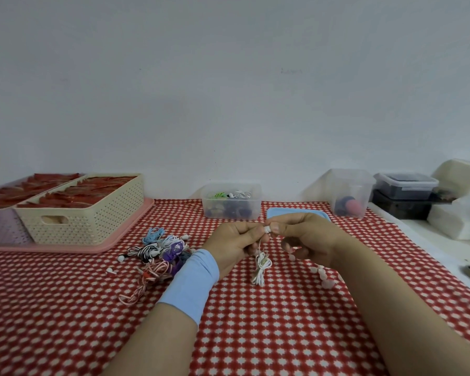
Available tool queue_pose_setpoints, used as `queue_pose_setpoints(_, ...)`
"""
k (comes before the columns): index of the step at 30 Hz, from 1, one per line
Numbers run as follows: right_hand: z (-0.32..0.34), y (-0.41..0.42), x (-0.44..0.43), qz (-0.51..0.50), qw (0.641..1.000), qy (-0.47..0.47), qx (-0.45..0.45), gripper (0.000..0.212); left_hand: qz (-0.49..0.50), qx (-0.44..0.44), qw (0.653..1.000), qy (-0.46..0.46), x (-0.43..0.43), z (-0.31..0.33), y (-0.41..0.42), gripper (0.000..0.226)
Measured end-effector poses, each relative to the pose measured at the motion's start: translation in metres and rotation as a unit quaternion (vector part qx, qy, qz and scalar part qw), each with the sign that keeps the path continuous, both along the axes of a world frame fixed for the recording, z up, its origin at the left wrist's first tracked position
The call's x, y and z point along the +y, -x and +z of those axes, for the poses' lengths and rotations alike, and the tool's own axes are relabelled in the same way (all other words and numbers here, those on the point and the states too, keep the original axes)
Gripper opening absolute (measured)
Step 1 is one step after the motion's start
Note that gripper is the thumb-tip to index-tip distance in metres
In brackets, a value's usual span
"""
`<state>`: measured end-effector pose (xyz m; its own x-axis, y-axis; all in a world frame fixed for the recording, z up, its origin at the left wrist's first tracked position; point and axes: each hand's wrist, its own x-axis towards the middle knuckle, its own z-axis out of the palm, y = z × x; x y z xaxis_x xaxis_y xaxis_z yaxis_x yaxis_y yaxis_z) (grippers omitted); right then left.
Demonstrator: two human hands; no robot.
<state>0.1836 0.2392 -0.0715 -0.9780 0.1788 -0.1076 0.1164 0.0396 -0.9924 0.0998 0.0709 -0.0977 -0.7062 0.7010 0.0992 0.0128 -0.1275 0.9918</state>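
Note:
My left hand (232, 244) and my right hand (307, 234) meet above the red-and-white checked tablecloth (255, 321). Between their fingertips both pinch a small white earbud piece (267, 228). From it a thin cord drops to a coiled white earphone bundle (261, 268) hanging just over the cloth. My left wrist wears a light blue band (190, 283). A string of pale pink beads (323, 275) lies by my right wrist.
A heap of coloured earphone cables (158, 253) lies left of my hands. Behind them stand a clear tub of earbud parts (231, 200), a blue lid (296, 213), a second clear tub (349, 192), a cream basket (84, 207) on a pink tray (73, 246), and dark boxes (404, 194) right.

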Motion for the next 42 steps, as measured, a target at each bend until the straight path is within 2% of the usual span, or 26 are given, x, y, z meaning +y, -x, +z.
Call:
queue_pose_setpoints(3, 0.004, -0.002, -0.003, -0.045, 0.998, -0.012, 0.030, 0.021, 0.014, -0.015, 1.000, -0.020, 0.002, -0.001, 0.000, 0.016)
queue_pose_setpoints(7, 0.011, -0.010, -0.007, -0.071, 0.991, -0.083, 0.079, 0.007, 0.053, 0.047, 0.997, 0.009, 0.005, -0.002, 0.001, 0.013)
queue_pose_setpoints(13, 0.014, -0.014, -0.008, -0.039, 0.981, -0.162, 0.100, 0.009, 0.076, 0.074, 0.994, 0.025, 0.005, -0.001, 0.002, 0.010)
queue_pose_setpoints(21, 0.008, -0.007, -0.013, -0.085, 0.958, -0.232, 0.146, 0.006, 0.109, 0.110, 0.987, 0.034, 0.008, -0.001, 0.002, 0.011)
queue_pose_setpoints(28, 0.007, -0.009, -0.011, -0.079, 0.959, -0.227, 0.152, 0.005, 0.120, 0.140, 0.982, 0.035, 0.006, 0.002, 0.000, 0.009)
queue_pose_setpoints(37, 0.008, -0.010, -0.012, -0.072, 0.959, -0.241, 0.130, 0.006, 0.151, 0.199, 0.965, 0.084, 0.005, 0.002, 0.001, 0.006)
queue_pose_setpoints(39, 0.010, -0.012, -0.013, -0.062, 0.966, -0.216, 0.126, 0.009, 0.150, 0.196, 0.966, 0.078, 0.004, 0.002, 0.001, 0.008)
queue_pose_setpoints(42, 0.013, -0.014, -0.011, -0.050, 0.988, -0.114, 0.094, 0.016, 0.135, 0.162, 0.976, 0.061, 0.002, 0.005, 0.000, 0.013)
